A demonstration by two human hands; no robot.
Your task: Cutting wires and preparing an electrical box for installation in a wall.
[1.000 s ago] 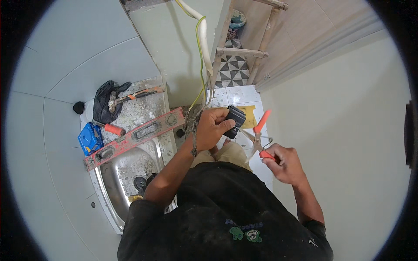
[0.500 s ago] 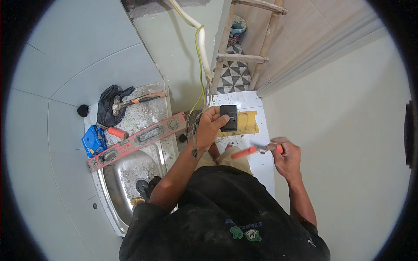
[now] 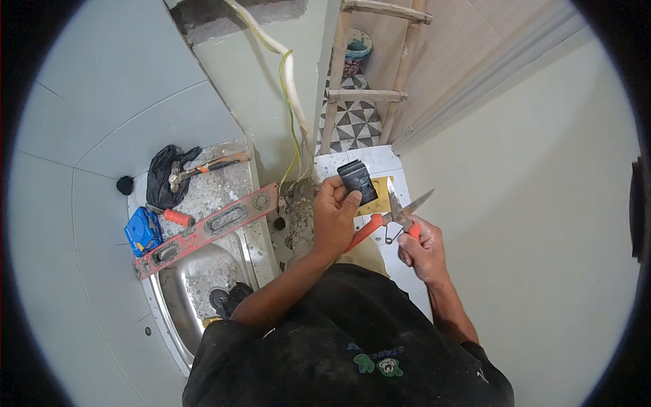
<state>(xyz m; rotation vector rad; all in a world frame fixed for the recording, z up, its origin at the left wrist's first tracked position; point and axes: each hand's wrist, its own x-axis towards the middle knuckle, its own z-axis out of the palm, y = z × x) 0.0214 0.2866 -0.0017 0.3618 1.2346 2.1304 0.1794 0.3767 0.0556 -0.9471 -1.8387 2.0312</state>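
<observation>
- Two things were held: a black box in the left hand, and orange-handled shears in the right hand.
- The box was held up in front of the body, above the floor, pinched at its lower left edge; the left thumb was laid on its face, and the fingers were bent behind it, parted only by its thickness.
- Since half a second earlier, the box had been tipped so that its top leaned left.
- The shears had been turned in that time, so that their spread blades were pointed away from the body; they had also been brought nearer the left hand.
- By this, blades and box were set close together, but no cut on the box could be seen; it was judged that the shears were being shifted in the grip rather than used.
- The right fingers were curled around one handle only; the other handle was left unheld, swung out toward the left wrist.
- The left fingertips were hidden by the box, and the right ones were hard to make out.
- Whether the free handle touched the wrist could not be told.
- A yellow sheet on the floor was partly covered by the box and blades.
- Farther left, a red level was laid across the sink, whose near end was cut off by the sleeve.
</observation>
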